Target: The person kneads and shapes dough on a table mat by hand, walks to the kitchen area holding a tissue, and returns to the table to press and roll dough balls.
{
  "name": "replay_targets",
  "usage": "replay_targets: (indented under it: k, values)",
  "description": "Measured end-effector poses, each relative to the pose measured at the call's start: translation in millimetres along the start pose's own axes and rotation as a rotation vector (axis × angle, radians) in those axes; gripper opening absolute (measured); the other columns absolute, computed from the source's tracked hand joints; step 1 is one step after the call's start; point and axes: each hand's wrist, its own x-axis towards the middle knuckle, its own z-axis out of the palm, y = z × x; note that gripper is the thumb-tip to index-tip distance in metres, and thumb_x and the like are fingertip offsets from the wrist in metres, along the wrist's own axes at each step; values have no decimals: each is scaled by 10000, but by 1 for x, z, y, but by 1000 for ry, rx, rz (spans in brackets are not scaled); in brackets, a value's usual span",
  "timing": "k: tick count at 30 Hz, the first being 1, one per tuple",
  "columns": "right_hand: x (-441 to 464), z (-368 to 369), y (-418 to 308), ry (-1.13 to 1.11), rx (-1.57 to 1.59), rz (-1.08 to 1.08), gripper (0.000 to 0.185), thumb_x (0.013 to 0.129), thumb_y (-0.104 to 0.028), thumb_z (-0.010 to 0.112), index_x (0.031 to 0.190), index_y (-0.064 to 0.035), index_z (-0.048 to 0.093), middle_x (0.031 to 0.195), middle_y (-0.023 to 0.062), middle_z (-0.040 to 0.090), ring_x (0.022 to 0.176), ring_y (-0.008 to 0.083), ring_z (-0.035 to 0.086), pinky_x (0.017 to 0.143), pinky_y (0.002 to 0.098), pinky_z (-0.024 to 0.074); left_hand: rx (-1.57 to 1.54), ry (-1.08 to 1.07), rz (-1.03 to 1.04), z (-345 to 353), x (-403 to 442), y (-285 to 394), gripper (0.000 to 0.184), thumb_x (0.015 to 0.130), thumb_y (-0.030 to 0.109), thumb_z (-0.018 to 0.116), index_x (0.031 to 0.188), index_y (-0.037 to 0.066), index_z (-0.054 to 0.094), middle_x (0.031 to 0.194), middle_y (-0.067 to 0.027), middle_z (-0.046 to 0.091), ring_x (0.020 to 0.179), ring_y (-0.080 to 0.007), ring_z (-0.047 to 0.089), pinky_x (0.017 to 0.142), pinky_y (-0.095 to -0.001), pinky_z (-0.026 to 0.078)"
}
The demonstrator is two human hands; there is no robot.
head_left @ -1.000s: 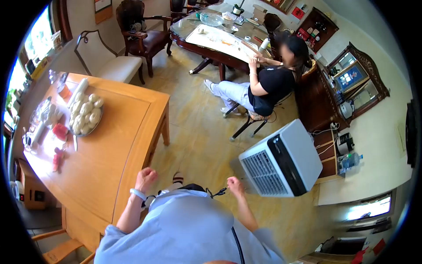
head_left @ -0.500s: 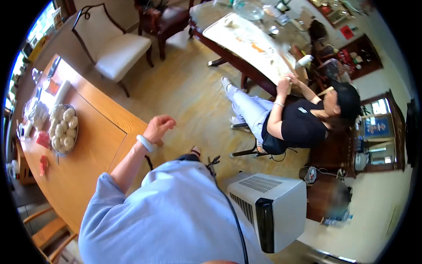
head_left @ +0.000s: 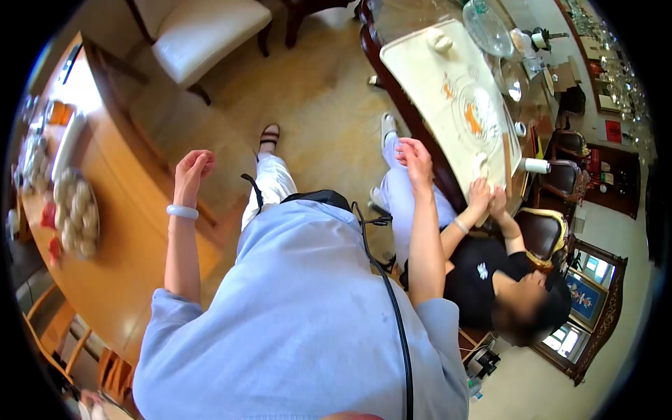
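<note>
My left hand (head_left: 194,172) hangs over the floor beside the wooden table, its fingers loosely bent, with nothing seen in it. A pale bracelet (head_left: 183,211) circles that wrist. My right hand (head_left: 418,165) is held up near the dark table's edge, fingers partly spread, holding nothing. On that table lies a white mat (head_left: 413,63) with a white dough-like lump (head_left: 439,40) and orange markings. A seated person's hands (head_left: 488,199) touch a smaller white piece (head_left: 480,166) at the mat's near end.
On the wooden table (head_left: 133,266) at left stands a plate heaped with round pale items (head_left: 75,213), with red pieces nearby. A white-seated chair (head_left: 210,35) stands ahead. The seated person (head_left: 490,280) is close on my right. A glass bowl (head_left: 488,26) sits beyond the mat.
My view has swung and moved forward, bringing the mat and the seated person closer. My right hand has come into view. The white appliance on my right has left the view.
</note>
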Motion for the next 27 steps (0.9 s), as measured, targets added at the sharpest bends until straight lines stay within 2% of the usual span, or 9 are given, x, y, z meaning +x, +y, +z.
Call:
replay_targets:
  k: [3,7,11,14,16,17,19,20,27]
  values:
    - [69,34,-36,-95,116,40,227,916,-208,555,1073,-53,609,876,29,654,682,77,581,615,206,450,19,-14,32,26,96,54,162,922,149,535,945,21,631,839,-18,623,741,-65,545,686,-195,437]
    - [135,37,-74,26,205,100,227,921,-211,548,1077,-57,609,879,35,650,704,80,579,629,216,452,73,-115,92,99,203,157,192,921,167,532,964,6,628,848,-17,621,770,-73,548,699,-209,439]
    - [175,12,-83,234,313,118,222,927,-193,536,1076,-42,602,900,39,645,729,72,574,672,212,466,323,-384,282,197,264,278,211,893,184,554,980,-1,606,860,-6,612,795,-70,533,719,-223,438]
    - [208,-13,-84,388,355,183,212,921,-182,534,1064,-44,606,883,36,638,722,68,567,671,212,468,154,-697,311,273,266,362,167,868,171,552,950,25,548,999,-38,565,933,-100,495,849,-245,380]
    - [233,-31,-72,443,384,137,197,920,-158,518,1055,-48,610,886,36,635,728,71,569,657,214,471,53,-851,462,317,253,406,185,792,198,583,858,47,499,975,-91,522,935,-159,481,866,-268,369]
    - [241,-38,-71,482,394,176,191,918,-154,518,1046,-45,607,883,39,633,723,79,567,659,220,469,114,-970,741,331,259,424,169,740,107,624,840,23,517,955,-103,544,875,-175,549,774,-292,458]
    - [282,-43,-75,561,437,209,178,914,-147,519,1028,-39,603,878,46,630,712,94,564,663,232,465,-65,-1138,1020,369,261,453,223,712,217,670,758,55,524,890,-153,555,845,-261,570,733,-319,466]
    - [303,-44,-60,580,469,169,178,916,-132,511,1033,-30,600,878,47,630,720,90,560,666,231,463,-136,-1221,1098,382,261,463,217,710,214,666,752,61,518,890,-149,549,842,-259,565,729,-321,466]
    - [390,-39,-128,719,496,126,185,911,-121,530,1046,-16,600,910,60,641,743,101,578,664,233,471,-221,-1544,947,419,352,521,179,701,193,636,711,103,481,894,-125,509,825,-248,530,695,-336,463]
